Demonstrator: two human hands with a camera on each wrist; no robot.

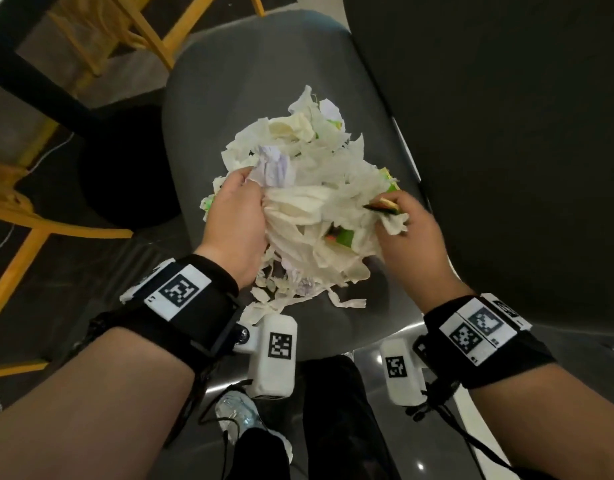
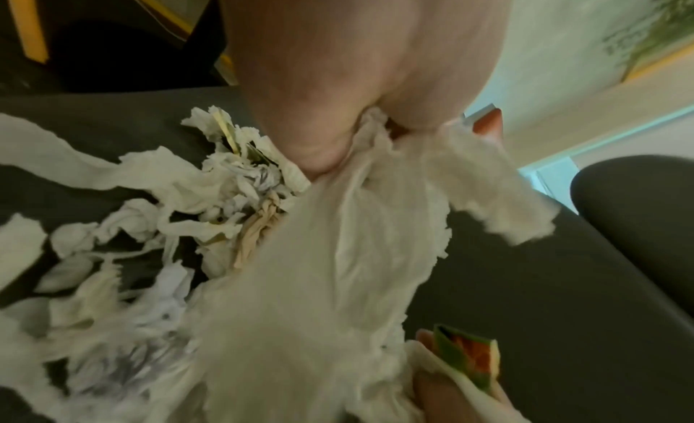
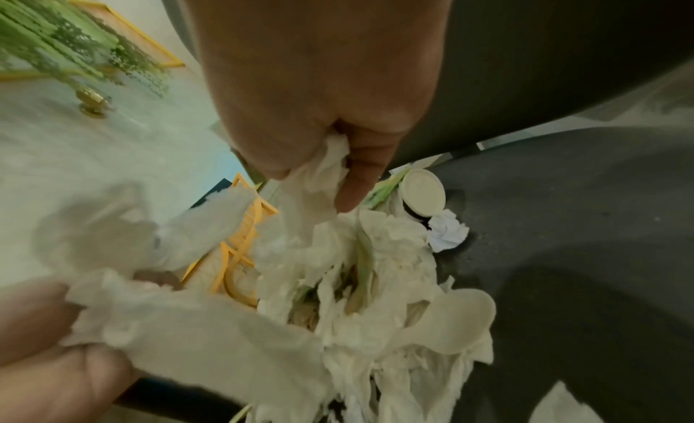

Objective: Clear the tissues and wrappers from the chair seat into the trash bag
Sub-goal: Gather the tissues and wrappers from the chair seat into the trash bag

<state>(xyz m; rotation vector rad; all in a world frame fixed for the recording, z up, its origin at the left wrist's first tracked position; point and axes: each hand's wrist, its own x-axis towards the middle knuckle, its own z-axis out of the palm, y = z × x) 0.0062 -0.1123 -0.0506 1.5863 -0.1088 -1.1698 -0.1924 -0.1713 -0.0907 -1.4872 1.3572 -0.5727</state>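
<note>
Both hands (image 1: 319,223) around crumpled (torn) white tissues (image 1: 309,188)

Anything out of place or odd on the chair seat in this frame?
Yes: torn tissue scraps lie strewn on the seat's near edge, apart from the main pile both hands are gathering. A small round lidded tub sits among the tissues too.

- Left hand (image 1: 237,216) fingers were buried under the tissues (image 1: 309,202), hidden.
- Right hand (image 1: 411,237) fingertips vanished into the same pile.
- Wrapper (image 1: 385,206) lettering was too blurred to read.
- Chair seat (image 1: 229,109) beneath the heap was covered.
</note>
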